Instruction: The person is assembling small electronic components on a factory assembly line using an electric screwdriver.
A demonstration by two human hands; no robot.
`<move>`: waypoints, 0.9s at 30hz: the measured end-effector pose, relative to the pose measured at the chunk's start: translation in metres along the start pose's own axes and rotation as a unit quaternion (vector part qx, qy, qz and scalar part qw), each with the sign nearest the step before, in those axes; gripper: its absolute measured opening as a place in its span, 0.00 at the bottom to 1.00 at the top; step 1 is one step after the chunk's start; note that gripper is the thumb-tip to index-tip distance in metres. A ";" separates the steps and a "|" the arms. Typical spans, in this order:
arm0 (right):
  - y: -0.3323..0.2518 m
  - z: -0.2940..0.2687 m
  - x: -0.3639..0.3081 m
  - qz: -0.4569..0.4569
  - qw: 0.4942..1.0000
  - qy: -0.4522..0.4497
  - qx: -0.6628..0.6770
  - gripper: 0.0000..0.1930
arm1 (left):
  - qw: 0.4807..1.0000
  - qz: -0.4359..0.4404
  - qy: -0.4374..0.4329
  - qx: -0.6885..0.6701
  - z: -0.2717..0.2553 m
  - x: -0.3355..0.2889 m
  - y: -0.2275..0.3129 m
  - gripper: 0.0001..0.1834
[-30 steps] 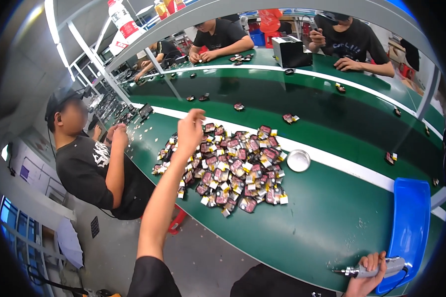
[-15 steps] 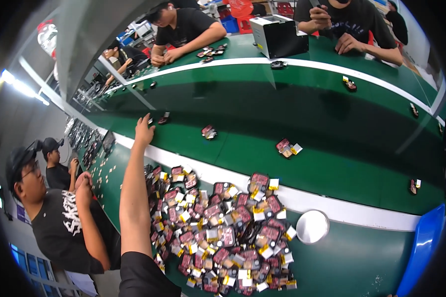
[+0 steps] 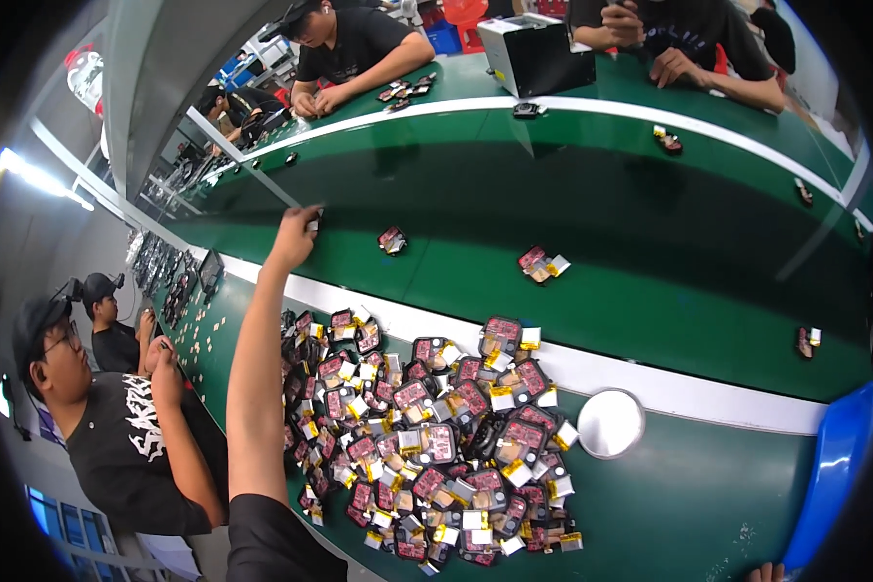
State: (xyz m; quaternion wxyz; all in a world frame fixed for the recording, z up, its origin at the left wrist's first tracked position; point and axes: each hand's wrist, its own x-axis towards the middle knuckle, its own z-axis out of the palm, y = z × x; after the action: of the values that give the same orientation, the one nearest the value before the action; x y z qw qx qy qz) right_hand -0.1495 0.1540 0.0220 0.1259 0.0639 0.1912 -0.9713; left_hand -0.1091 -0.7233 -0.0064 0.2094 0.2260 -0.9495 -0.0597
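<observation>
My left hand [image 3: 297,236] reaches across onto the green belt. Its fingers are closed on a small electronic module, of which only a whitish part [image 3: 313,224] shows at the fingertips. Below that forearm lies a big heap of small black-cased modules [image 3: 440,444] with reddish circuit boards and silver battery pouches with yellow tape. Only the fingertips of my right hand [image 3: 766,573] show, at the lower edge beside the blue bin [image 3: 829,475]; what they hold, if anything, is hidden.
Loose modules lie on the belt [image 3: 436,276], one module [image 3: 392,241] close to my left hand. A round white dish [image 3: 611,423] stands beside the heap. People sit across the belt, near a black-and-white box [image 3: 538,60]. Another person [image 3: 131,436] sits at my left.
My left hand has gone from outstretched fingers to closed on a module, moving slightly right and up. Fingertips of my right hand have come in at the lower edge. The view has shifted slightly.
</observation>
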 end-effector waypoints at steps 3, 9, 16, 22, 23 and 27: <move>-0.003 -0.009 -0.003 0.013 1.000 -0.006 -0.004 0.08 | 0.999 0.008 -0.006 0.033 0.007 0.005 0.001 0.26; -0.004 -0.003 -0.003 0.015 1.000 0.006 -0.004 0.08 | 0.975 -0.115 -0.019 0.188 0.012 -0.017 0.021 0.24; -0.005 0.004 0.001 0.025 1.000 0.004 -0.002 0.07 | 0.997 0.065 0.023 0.043 0.009 -0.025 0.100 0.23; -0.005 0.002 -0.001 0.038 0.999 0.005 0.013 0.08 | 0.991 0.097 -0.049 0.077 0.012 -0.036 0.166 0.18; -0.004 0.002 -0.001 0.044 0.999 0.000 0.015 0.08 | 0.990 0.105 -0.051 0.079 0.007 -0.037 0.165 0.17; -0.005 0.004 -0.003 0.041 0.999 0.013 0.010 0.10 | 0.989 0.073 -0.080 0.100 0.010 -0.037 0.175 0.17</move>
State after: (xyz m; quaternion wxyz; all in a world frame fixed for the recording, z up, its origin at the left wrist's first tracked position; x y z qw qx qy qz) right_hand -0.1488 0.1578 0.0279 0.1620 0.0855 0.1804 -0.9664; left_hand -0.1537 -0.5504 0.0069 0.1129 0.1701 -0.9784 0.0336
